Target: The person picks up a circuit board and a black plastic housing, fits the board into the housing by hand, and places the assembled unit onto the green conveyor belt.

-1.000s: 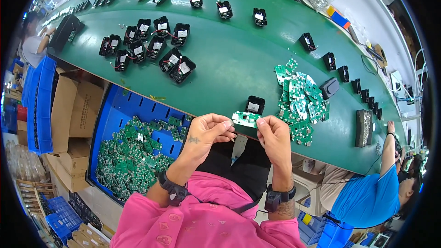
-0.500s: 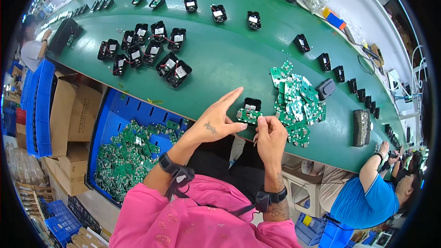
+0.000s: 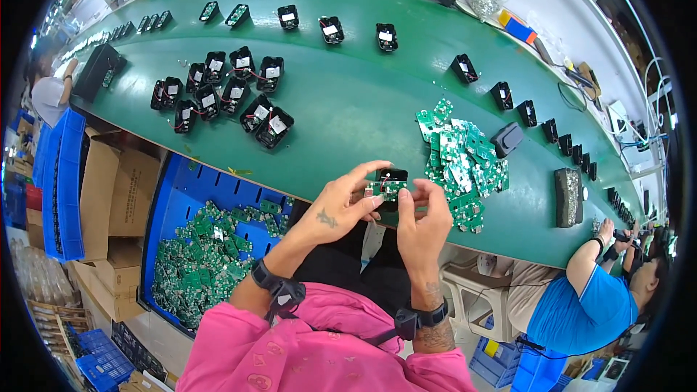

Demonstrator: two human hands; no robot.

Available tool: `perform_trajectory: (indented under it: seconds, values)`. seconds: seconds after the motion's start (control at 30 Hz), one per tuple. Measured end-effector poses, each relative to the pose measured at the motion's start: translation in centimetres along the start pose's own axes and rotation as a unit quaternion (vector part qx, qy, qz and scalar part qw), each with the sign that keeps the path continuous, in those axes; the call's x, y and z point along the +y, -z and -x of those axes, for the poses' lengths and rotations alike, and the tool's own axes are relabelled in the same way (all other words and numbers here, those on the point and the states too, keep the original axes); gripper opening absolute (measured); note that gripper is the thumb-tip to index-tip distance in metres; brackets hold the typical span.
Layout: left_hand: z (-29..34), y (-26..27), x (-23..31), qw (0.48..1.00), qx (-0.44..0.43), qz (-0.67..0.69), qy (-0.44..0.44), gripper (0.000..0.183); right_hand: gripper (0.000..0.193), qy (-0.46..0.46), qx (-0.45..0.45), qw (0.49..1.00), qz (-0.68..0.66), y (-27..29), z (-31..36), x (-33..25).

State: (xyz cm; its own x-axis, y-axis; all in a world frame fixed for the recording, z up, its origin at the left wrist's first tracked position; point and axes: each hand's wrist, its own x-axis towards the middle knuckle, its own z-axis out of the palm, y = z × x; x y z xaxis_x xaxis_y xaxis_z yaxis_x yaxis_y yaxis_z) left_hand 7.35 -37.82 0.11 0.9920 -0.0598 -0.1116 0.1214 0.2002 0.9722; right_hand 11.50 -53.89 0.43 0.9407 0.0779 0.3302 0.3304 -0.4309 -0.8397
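At the near table edge, a small black plastic housing [image 3: 394,173] has a green circuit board [image 3: 388,190] at its near side, with a red wire at the board's left. My left hand [image 3: 338,203] is closed around the left side of the housing, its thumb by the board's lower left edge. My right hand [image 3: 424,222] grips the right end with the thumb up against it and the fingers curled behind. The fingertips under the housing are hidden. Just right of my hands lies a heap of green circuit boards [image 3: 459,160].
Several black housings with wires [image 3: 234,94] stand grouped at left. More housings [image 3: 387,37] line the far side. A blue bin [image 3: 232,174] holds many boards below the left edge. A dark block [image 3: 568,198] lies at right, near a co-worker in a blue shirt [image 3: 581,312].
My left hand's stretched fingers have come down and closed around the housing. The board sits slightly farther left in view and nearer the housing. The whole view has shifted a little.
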Motion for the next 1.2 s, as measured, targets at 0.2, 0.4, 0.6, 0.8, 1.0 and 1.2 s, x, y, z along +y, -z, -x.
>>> perform_trajectory:
  seconds: [0.2, 0.4, 0.6, 0.8, 1.0, 1.2]
  values:
    - [1.6, -2.1, 1.5, 0.973, 0.072, -0.198, -0.088, 0.052, 0.010, 0.084, -0.023, 0.996, -0.017, 0.6, 0.9, -2.3]
    - [2.9, -3.6, 1.2, 0.897, 0.148, -0.348, -0.230, 0.052, 0.011, -0.007, -0.017, 0.994, -0.108, 0.2, 2.4, -2.4]
    - [3.7, -3.9, 0.0, 0.879, 0.164, -0.387, -0.224, 0.052, 0.008, 0.024, -0.029, 0.999, -0.027, 0.7, 3.2, -2.4]
    - [4.6, -3.9, 0.7, 0.985, 0.128, -0.062, -0.096, 0.051, 0.006, 0.216, 0.052, 0.974, -0.037, 0.7, 4.6, -1.8]
    - [5.9, -4.5, 1.1, 0.974, 0.141, -0.118, -0.135, 0.051, 0.006, 0.115, 0.006, 0.985, -0.124, 1.2, 4.6, -2.7]
    - [6.5, -4.9, 1.1, 0.965, 0.137, -0.150, -0.167, 0.051, 0.005, 0.090, -0.016, 0.987, -0.132, 1.5, 5.1, -3.3]
